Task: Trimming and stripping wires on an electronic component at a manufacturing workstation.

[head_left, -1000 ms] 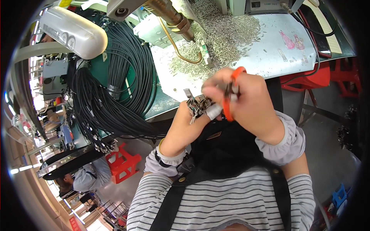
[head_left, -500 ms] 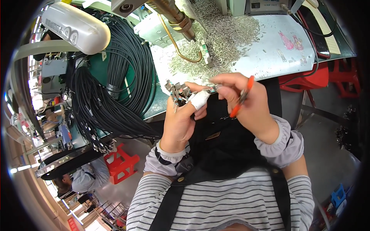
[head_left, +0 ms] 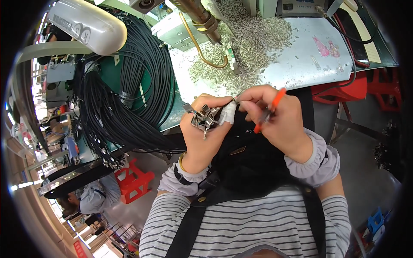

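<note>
Head view: black cables are lying at left; the left hand is gripping boxy metal connectors in a part-closed fist, its fingertips meeting at a tiny part. The right hand is pinching there, its curled fingers also holding an orange-handled tool. The connectors are looking light, stiff and perhaps slippery, with thin legs probably easy to bend; their bodies are offering the safer hold.

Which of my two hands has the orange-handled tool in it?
Your right hand has the orange-handled tool in its grasp. Your left hand instead holds a cluster of small metal parts and has white wrapping on one digit.
</note>
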The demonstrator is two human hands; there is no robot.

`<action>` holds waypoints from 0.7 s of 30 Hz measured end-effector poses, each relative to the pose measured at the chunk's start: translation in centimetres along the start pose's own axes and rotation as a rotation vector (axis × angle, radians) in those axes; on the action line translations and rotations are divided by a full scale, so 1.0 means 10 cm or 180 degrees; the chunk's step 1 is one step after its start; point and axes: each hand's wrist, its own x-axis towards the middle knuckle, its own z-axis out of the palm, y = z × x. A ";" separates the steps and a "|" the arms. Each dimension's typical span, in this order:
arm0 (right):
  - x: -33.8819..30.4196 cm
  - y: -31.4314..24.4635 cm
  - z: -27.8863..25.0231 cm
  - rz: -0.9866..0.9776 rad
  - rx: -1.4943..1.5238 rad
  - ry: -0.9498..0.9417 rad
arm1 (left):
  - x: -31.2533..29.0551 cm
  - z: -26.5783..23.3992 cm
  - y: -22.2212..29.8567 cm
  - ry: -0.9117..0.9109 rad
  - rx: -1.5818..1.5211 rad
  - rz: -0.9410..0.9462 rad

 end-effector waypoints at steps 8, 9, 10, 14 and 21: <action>0.03 -0.05 -0.04 0.1045 0.1433 -0.0088 | 0.02 0.06 0.00 0.0064 -0.0326 -0.0118; 0.00 -0.04 -0.02 0.1045 0.1432 -0.0081 | 0.01 0.05 0.01 0.0057 -0.0327 -0.0116; -0.03 -0.04 0.00 0.0459 0.0578 0.0079 | 0.01 0.04 0.03 -0.0047 0.0029 0.0079; -0.06 -0.02 0.07 -0.0424 -0.0690 0.0381 | 0.00 0.06 0.04 -0.0179 0.0626 0.0486; 0.02 0.02 -0.02 0.0245 0.1392 -0.0109 | 0.03 0.05 0.12 -0.0087 -0.1052 -0.1313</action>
